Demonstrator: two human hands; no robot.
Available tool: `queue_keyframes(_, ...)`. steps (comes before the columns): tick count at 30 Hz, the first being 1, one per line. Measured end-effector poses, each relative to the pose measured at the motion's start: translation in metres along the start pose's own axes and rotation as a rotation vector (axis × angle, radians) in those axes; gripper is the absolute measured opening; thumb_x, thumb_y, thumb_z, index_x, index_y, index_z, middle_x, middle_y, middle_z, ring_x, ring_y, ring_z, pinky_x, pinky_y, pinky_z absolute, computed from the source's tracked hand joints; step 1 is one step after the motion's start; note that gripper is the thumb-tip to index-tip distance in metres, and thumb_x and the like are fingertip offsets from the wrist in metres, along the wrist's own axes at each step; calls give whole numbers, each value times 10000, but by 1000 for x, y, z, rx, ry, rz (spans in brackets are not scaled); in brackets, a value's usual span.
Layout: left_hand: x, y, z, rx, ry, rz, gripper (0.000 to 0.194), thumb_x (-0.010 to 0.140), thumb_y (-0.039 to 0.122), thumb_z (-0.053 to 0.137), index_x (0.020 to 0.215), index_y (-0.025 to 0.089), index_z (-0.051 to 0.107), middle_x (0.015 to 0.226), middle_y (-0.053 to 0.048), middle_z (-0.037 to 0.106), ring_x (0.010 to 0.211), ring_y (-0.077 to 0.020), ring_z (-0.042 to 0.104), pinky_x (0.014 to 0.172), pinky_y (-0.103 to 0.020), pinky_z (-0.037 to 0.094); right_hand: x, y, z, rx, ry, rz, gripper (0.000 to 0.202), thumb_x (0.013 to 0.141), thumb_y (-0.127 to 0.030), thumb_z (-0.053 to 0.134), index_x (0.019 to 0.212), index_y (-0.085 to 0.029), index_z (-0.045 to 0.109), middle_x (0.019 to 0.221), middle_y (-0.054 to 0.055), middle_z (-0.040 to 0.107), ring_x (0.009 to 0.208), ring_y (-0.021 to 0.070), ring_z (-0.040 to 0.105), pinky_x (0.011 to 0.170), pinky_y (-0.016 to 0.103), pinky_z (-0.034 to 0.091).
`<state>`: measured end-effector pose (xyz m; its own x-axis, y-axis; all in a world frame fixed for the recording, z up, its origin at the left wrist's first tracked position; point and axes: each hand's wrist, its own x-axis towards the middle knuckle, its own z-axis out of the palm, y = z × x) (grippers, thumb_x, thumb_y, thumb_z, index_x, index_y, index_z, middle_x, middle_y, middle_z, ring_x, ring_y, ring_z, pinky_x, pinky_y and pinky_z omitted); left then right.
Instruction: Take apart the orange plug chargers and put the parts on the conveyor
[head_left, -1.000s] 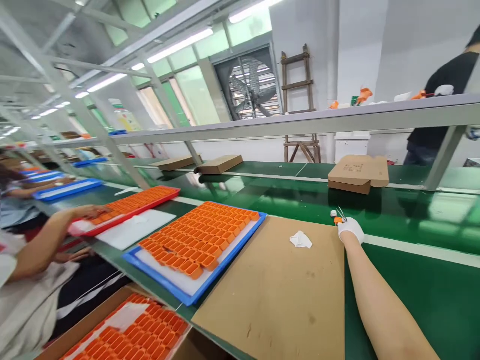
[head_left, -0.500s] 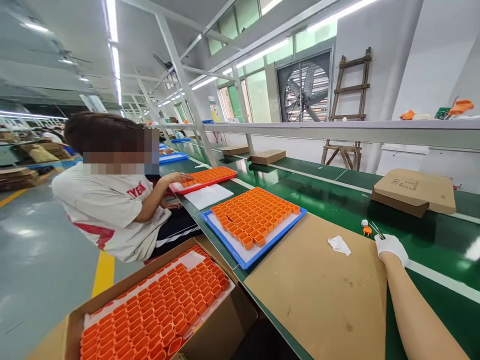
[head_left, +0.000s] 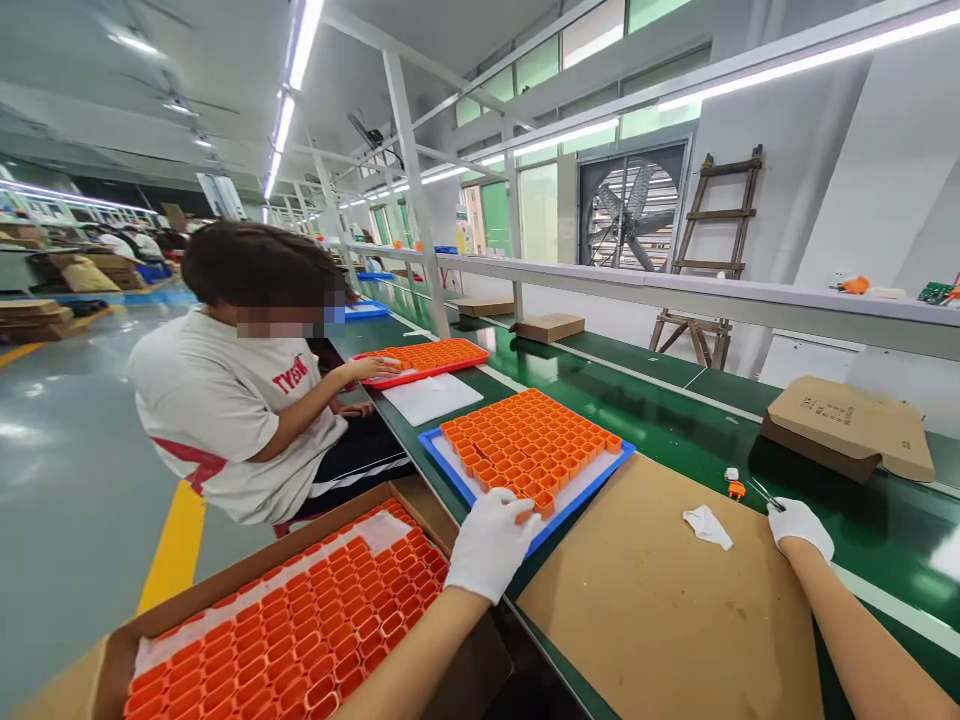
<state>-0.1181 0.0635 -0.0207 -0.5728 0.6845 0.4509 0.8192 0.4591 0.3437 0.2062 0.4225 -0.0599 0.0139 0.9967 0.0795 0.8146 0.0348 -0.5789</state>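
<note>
My left hand (head_left: 495, 540), in a white glove, is at the near corner of a blue tray (head_left: 459, 487), its fingers closed around an orange cup (head_left: 541, 503) at the edge of many similar ones. My right hand (head_left: 801, 527), also gloved in white, holds metal tweezers (head_left: 766, 495) at the right edge of a brown cardboard sheet (head_left: 660, 610). Near the tweezer tips lie a small orange part (head_left: 736, 491) and a small white part (head_left: 731, 474). A crumpled white scrap (head_left: 707, 527) rests on the cardboard.
A cardboard box (head_left: 442, 500) full of orange cups stands at the lower left. Beyond it sits a person (head_left: 217, 400) with a hand on a red tray (head_left: 480, 360). An opened carton (head_left: 847, 420) lies on the green bench at right. A shelf (head_left: 675, 293) runs above.
My left hand has come into view and reached the cups on the blue tray. My right hand still holds the tweezers. The camera view has shifted, so the scene sits further right.
</note>
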Motion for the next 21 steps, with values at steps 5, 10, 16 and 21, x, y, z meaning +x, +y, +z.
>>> queue_keyframes(5,26,-4,29,45,0,82,223,797,278,594,693,221,783,891,-90,665,855,-264,592,764,-380,440,-2,-2,-11,-62,-100,75,282,957,-387,570,1180,-222,621,1178,71,635,994,196,633,870,398,544)
queue_keyframes(10,19,1,39,-35,76,146,246,829,299,571,739,204,780,1085,-129,678,1041,-312,597,942,-447,442,-3,-23,-4,-18,-99,88,314,956,-404,570,1185,-193,610,1194,77,629,1016,210,630,884,424,542)
queue_keyframes(16,-32,52,50,-933,-168,-66,140,800,358,642,770,222,659,1213,-99,679,1160,-280,608,1063,-430,417,-11,-80,34,112,-187,34,313,930,-376,618,1174,-181,616,1226,81,619,1068,225,616,922,452,525)
queue_keyframes(21,-56,80,52,-1535,-711,-444,145,606,224,701,617,184,562,894,-75,706,872,-262,679,740,-347,511,-19,-104,35,306,-219,136,256,931,-383,617,1084,-180,649,1114,53,659,984,207,645,854,389,550)
